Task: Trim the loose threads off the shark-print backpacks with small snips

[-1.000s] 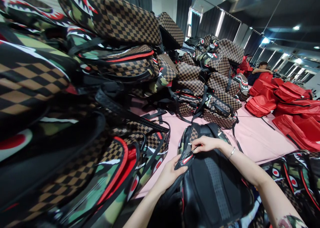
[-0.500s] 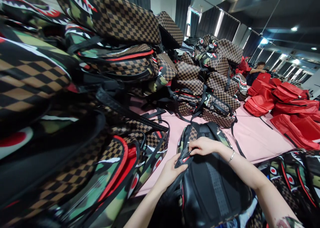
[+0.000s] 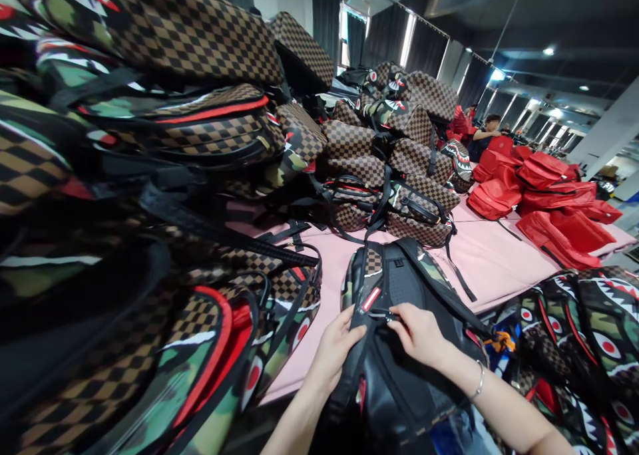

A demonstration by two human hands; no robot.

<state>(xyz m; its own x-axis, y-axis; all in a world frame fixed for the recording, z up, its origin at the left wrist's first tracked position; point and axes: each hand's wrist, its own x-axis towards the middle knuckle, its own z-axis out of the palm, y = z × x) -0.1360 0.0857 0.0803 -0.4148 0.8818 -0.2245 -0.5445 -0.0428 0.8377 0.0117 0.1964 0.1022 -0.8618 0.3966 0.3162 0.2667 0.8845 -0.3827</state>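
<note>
A backpack lies with its black padded back facing up and its sides in camouflage and brown check. My left hand is closed around its left shoulder strap. Just above those fingers, a red patch with a white edge shows on the strap. My right hand is closed in a pinch on a small dark piece with a shiny edge, right beside the strap. What that piece is, and whether it is joined to the strap, I cannot make out. The other shoulder strap lies loose across the bag.
Checked and camouflage backpacks are piled high on the left, with more stacks behind. Red bags lie at the right on the pink table surface. Shark-print bags fill the lower right. A person is far back.
My right hand has moved down and slightly right, drawing back from the upper strap. The red patch now shows more plainly. My left hand stays on the strap; the view has turned a little right.
</note>
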